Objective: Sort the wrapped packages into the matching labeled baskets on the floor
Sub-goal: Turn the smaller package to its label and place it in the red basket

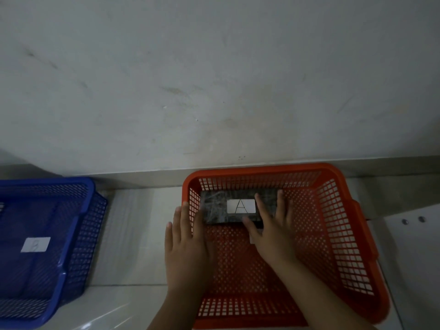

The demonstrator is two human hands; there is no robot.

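A dark wrapped package [215, 207] with a white label reading A lies flat at the far end of the red basket [345, 234]. My right hand [273, 225] is inside the basket, fingers spread, resting over the package's right end. My left hand [188, 244] hovers flat over the basket's left wall, fingers apart, holding nothing. To the left stands the blue basket [78, 225] with a white label reading B [35, 244] on its floor.
Both baskets sit on a pale tiled floor against a grey wall [214, 79]. A strip of bare floor [133, 234] separates the two baskets. A white object with two round studs [412, 220] is at the right edge.
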